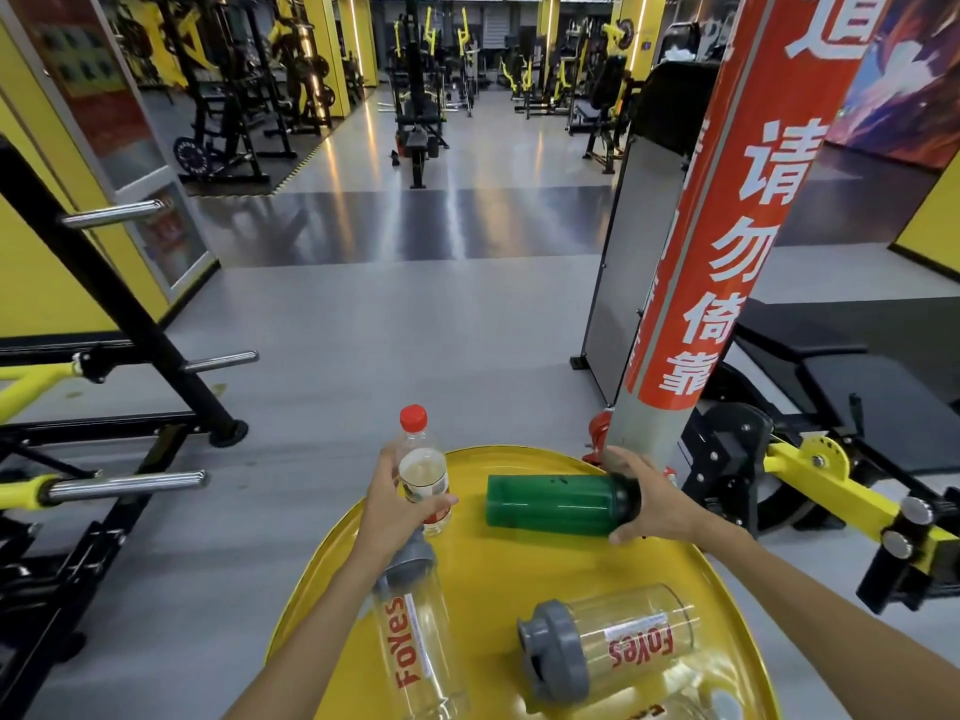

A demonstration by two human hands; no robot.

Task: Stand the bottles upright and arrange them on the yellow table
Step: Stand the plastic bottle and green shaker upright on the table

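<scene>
On the round yellow table (498, 574) my left hand (400, 504) grips a clear water bottle with a red cap (422, 472), held upright near the far left rim. My right hand (649, 504) grips the black lid end of a green bottle (550, 505) that lies on its side across the far part of the table. A clear shaker bottle with a grey lid and red lettering (415, 646) lies flat under my left forearm. A second clear shaker with a grey lid (618, 641) lies on its side at the near right.
A grey post wrapped in a red banner (717, 262) rises just behind the table's far right rim. A black and yellow weight rack (104, 387) stands to the left, a black bench machine (831, 407) to the right. Grey gym floor (389, 330) stretches ahead.
</scene>
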